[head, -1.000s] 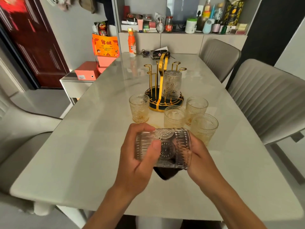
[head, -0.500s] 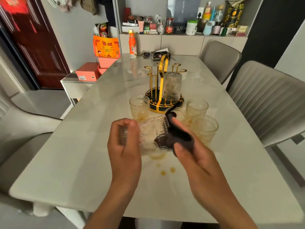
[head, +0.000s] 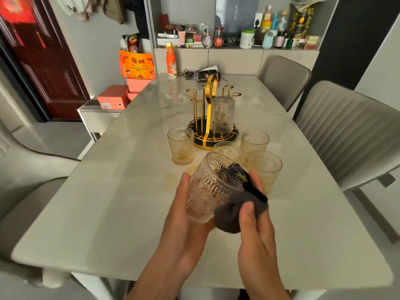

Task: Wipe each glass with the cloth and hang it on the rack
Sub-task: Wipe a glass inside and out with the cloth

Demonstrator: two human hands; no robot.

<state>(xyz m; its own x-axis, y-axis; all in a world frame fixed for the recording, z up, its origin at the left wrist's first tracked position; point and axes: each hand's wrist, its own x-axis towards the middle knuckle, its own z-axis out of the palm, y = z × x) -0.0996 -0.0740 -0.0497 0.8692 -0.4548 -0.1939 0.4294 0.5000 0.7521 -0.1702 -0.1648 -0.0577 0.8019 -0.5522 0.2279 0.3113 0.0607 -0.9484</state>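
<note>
1. The left hand (head: 186, 215) cups the base of a patterned glass (head: 213, 187), tilting its mouth away and to the right, presumably so the cloth can reach in.
2. The right hand (head: 255, 215) grips a dark cloth (head: 236, 211), thumb pressing it against the wall of the glass while a fold goes over the rim.
3. Four glasses stand upright on the table (head: 108, 213) just beyond, apparently awaiting wiping; the nearest to the left (head: 180, 145) stands apart.
4. The gold rack (head: 208, 118) behind them holds one inverted glass (head: 223, 114); the other hooks are free.
</note>
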